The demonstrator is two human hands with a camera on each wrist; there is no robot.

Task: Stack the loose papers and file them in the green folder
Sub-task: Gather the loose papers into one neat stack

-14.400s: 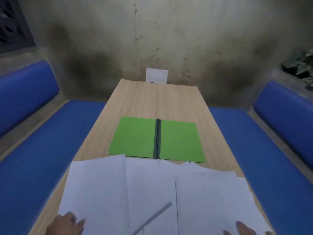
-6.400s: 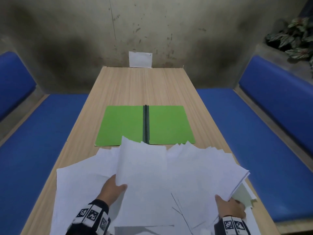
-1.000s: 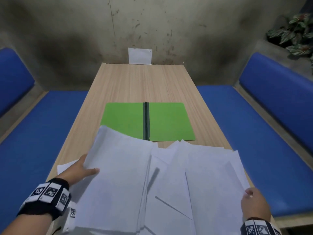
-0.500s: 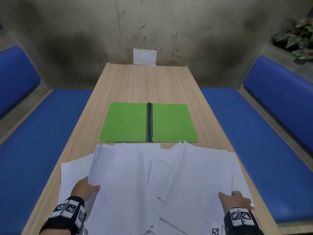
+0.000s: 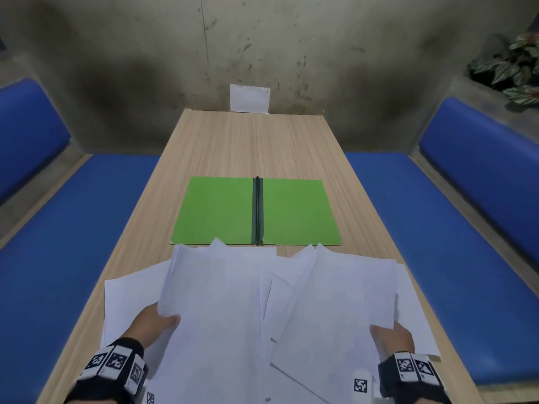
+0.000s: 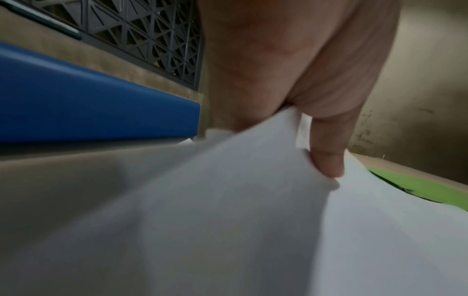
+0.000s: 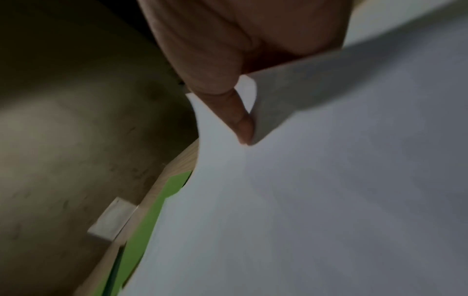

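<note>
Several white loose papers (image 5: 233, 301) lie fanned over the near end of the wooden table (image 5: 248, 141). My left hand (image 5: 159, 320) pinches the left edge of one bundle, thumb on top, with the papers (image 6: 228, 220) filling the left wrist view. My right hand (image 5: 392, 335) grips the right edge of another bundle of papers (image 7: 329, 200). Just beyond the sheets the green folder (image 5: 221, 211) lies open and flat, its dark spine (image 5: 257, 211) in the middle; a strip of the folder (image 6: 430, 190) (image 7: 142, 220) shows in both wrist views.
Blue benches (image 5: 64, 243) (image 5: 431, 228) run along both sides of the table. A small white card (image 5: 249, 98) leans on the stained wall at the far end. A potted plant (image 5: 513, 68) sits at the upper right. A single sheet (image 5: 128, 290) pokes out at the left.
Both hands have pulled the bundles back toward me and lowered them, drawing them closer together. The left bundle, raised over the folder a second ago, now sits just short of the folder's near edge.
</note>
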